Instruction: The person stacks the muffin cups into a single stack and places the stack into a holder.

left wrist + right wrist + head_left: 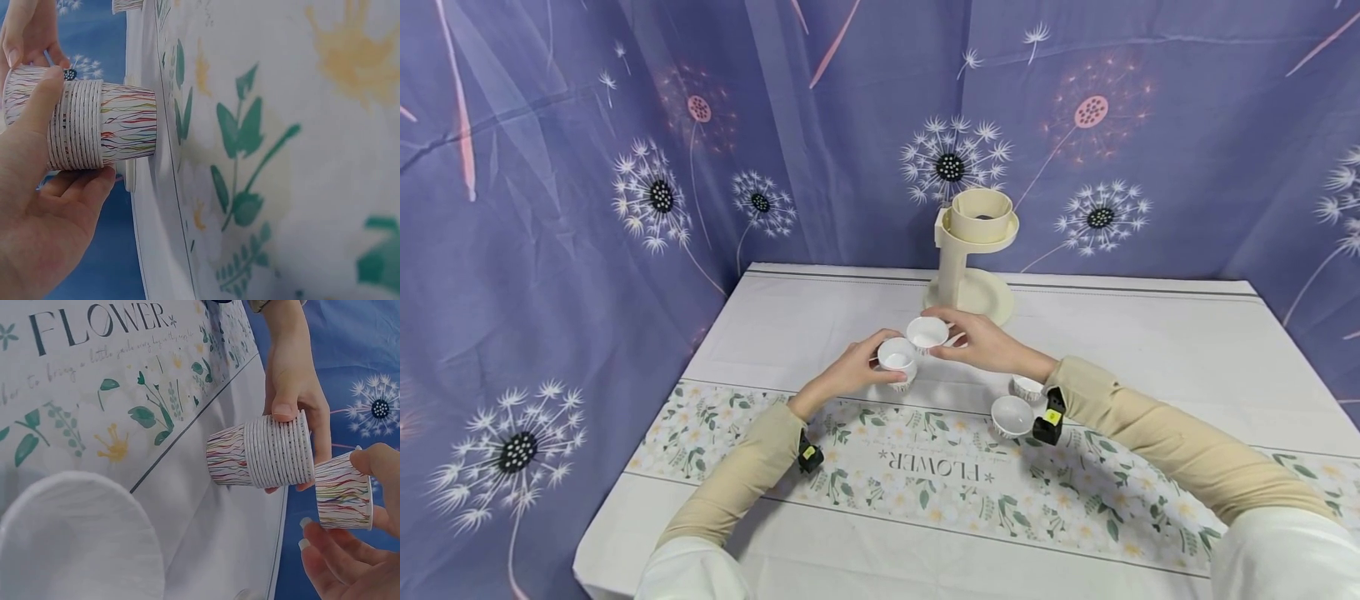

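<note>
Our left hand [850, 373] curls around a stack of paper cups [898, 360], thumb on one side and fingers on the other. The left wrist view shows the stack [81, 125] well: many thin rims packed tight like ribs, and wavy lines in many colors running down the side. Its bottom end sits against the tablecloth [281, 125]. The inside is plain white and round.

Our right hand [981, 342] pinches one single cup [927, 332] with bent fingers and thumb. In the right wrist view this cup [344, 490] has the same wavy colored lines and a thin rolled rim. It is just beside the top of the stack [262, 453], very close, but we cannot tell if they touch.

Both are held over the tablecloth [820, 317], in front of the stand [973, 258]. The stand is smooth and cream colored, with a round flat foot, a straight post and a ring on top. It is at the back of the table.

Nearer to us than the stand, by our right wrist, two more white cups [1012, 415] sit on the cloth. The cloth is white with a band of green leaves, yellow flowers and the word FLOWER. A purple curtain [587, 167] with fluffy dandelions hangs behind the stand.
</note>
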Tool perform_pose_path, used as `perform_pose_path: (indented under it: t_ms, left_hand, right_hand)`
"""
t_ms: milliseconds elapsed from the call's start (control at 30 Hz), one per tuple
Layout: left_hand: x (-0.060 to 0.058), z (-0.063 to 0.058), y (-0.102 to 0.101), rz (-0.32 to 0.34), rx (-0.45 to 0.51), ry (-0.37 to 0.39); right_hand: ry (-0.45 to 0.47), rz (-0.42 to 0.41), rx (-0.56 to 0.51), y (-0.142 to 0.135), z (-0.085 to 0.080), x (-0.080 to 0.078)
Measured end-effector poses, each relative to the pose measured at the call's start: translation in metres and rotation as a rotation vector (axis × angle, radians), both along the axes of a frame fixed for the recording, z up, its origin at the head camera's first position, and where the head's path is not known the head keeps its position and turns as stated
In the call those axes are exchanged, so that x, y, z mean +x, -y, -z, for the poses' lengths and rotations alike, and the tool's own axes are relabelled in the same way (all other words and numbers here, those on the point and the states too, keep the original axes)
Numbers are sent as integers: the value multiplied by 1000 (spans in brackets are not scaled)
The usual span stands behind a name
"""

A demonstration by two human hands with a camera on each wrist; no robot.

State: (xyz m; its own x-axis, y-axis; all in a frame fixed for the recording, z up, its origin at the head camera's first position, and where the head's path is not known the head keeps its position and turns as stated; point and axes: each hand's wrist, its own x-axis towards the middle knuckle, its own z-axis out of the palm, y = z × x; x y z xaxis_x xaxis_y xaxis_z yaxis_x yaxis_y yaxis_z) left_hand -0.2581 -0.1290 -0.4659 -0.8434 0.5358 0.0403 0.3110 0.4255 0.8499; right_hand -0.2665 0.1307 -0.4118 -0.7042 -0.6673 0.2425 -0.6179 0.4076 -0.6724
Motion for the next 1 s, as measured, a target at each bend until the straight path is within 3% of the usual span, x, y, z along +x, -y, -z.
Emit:
perform_pose_path:
  t_ms: [167,600,1000]
  left_hand:
    - [0,0,1,-13,-27,9]
    - [-2,0,0,-15,-56,-4]
    - [-1,1,2,-12,-45,7]
  right_hand:
    - [-54,-37,-24,2,2,0]
    - [0,-90,35,12,-5,-1]
    - [-66,-144,64,24,-6,-3]
